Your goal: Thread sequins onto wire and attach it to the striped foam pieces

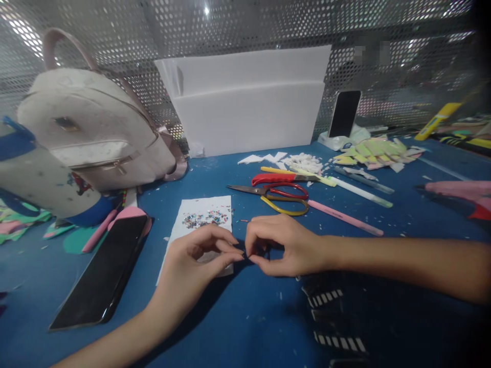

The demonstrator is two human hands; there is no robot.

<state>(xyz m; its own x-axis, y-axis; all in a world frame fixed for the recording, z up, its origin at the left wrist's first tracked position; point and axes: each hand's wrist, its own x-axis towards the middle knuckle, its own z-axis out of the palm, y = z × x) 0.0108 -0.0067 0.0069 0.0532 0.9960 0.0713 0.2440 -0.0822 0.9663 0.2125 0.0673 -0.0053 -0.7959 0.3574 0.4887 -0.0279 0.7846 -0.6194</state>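
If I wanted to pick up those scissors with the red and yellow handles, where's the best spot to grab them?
Probably the handle loops. The scissors lie flat on the blue table, blades pointing left and loops to the right, the red one above the yellow. Come from above at the right end and pinch the loops; that keeps fingers off the pointed tip. A red-handled tool lies close behind, so stay on the near side.

Perforated metal wall (pixel 115 20) (glinting light) behind blue tabletop (pixel 249 317).
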